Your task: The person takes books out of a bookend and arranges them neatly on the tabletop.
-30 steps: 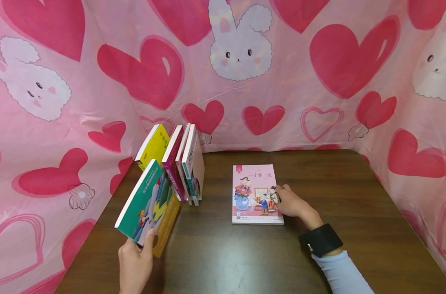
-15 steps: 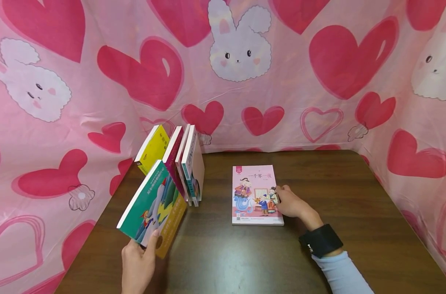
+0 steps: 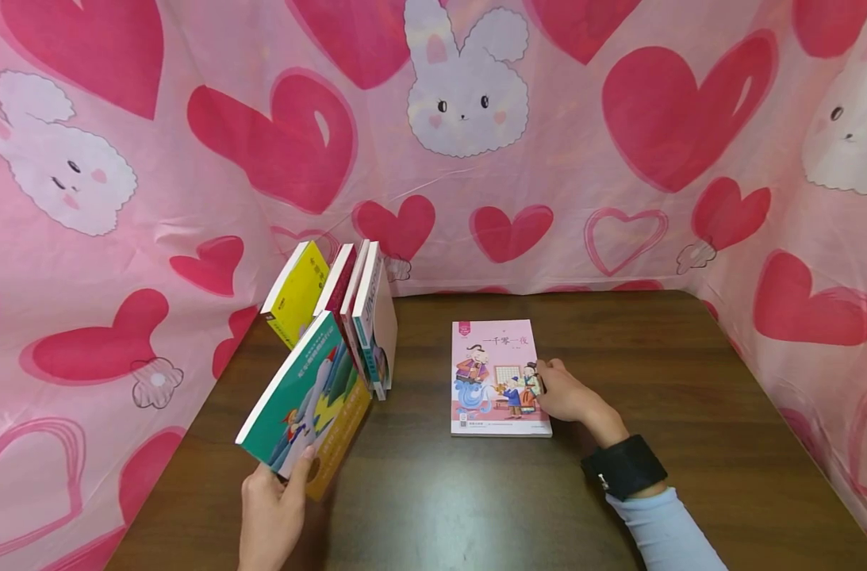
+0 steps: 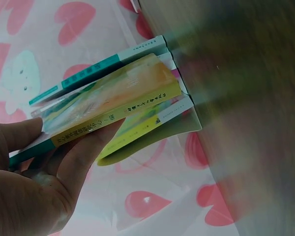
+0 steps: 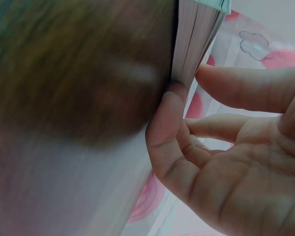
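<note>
My left hand point(image 3: 272, 507) grips a green-and-orange storybook point(image 3: 322, 404) by its near lower part, thumb on the front cover. In the left wrist view its yellow-and-green spine point(image 4: 118, 113) shows, with fingers behind it. The storybook is tilted and overlaps the near side of a row of standing books. At the middle of the table, a pink storybook point(image 3: 500, 349) lies flat, cover up. My right hand point(image 3: 572, 396) pinches its right edge; in the right wrist view the thumb is at the cover side and curled fingers meet the page block point(image 5: 191, 39).
The row at the left holds a yellow book point(image 3: 297, 297), a dark red book point(image 3: 336, 277), a thin pale book point(image 3: 352, 289) and a white-and-teal book point(image 3: 383, 333), all upright. Pink heart-patterned cloth point(image 3: 569, 262) hangs behind the brown table point(image 3: 433, 492).
My left hand has moved slightly right with the green-and-orange storybook, which now covers more of the dark red book. The right hand and the pink storybook have stayed in place.
</note>
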{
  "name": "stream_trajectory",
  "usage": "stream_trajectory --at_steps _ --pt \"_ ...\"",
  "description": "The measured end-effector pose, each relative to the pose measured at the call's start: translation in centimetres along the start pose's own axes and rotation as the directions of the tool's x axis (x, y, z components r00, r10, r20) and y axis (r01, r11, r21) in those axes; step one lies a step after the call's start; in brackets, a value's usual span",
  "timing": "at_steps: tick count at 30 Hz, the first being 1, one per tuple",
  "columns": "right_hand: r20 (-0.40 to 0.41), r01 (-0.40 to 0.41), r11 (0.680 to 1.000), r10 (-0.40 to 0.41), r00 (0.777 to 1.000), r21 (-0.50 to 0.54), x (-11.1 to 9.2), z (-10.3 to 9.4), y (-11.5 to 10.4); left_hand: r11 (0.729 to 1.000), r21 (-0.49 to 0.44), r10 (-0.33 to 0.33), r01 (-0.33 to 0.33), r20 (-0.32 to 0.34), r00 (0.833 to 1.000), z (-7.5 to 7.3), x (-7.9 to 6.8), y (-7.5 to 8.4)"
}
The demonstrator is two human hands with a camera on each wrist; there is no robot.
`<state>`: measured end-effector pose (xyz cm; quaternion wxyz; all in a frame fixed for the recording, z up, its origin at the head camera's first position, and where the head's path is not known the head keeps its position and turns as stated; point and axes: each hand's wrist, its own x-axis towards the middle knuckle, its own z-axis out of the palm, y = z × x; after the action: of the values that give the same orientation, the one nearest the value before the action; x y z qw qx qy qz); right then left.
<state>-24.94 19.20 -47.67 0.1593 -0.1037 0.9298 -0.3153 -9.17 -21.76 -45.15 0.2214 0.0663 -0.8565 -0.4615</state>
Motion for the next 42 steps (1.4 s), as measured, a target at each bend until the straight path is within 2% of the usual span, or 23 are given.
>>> stream_trajectory --at_steps 5,12,21,31,42 --pt "0.0 0.004 1.0 -0.004 1.0 -0.001 0.1 0.0 0.1 1.0 0.005 -0.004 0.004 0.012 1.0 0.1 0.1 0.1" --pt "0.001 0.004 1.0 -0.004 1.0 -0.008 0.2 0.1 0.2 0.998 -0.061 0.014 -0.011 0.056 0.998 0.4 0.1 0.1" --pt "0.001 0.004 1.0 -0.004 1.0 0.011 0.2 0.3 0.3 0.995 -0.095 0.017 -0.008 0.092 0.996 0.9 0.3 0.4" --pt "-0.003 -0.001 1.0 0.001 1.0 -0.003 0.1 0.1 0.3 0.984 -0.167 0.072 -0.057 0.084 0.994 1.9 0.6 0.7" --pt "0.004 -0.009 1.0 0.009 1.0 0.008 -0.1 0.0 -0.1 0.983 -0.175 0.079 -0.055 0.132 0.988 2.5 1.1 0.9"
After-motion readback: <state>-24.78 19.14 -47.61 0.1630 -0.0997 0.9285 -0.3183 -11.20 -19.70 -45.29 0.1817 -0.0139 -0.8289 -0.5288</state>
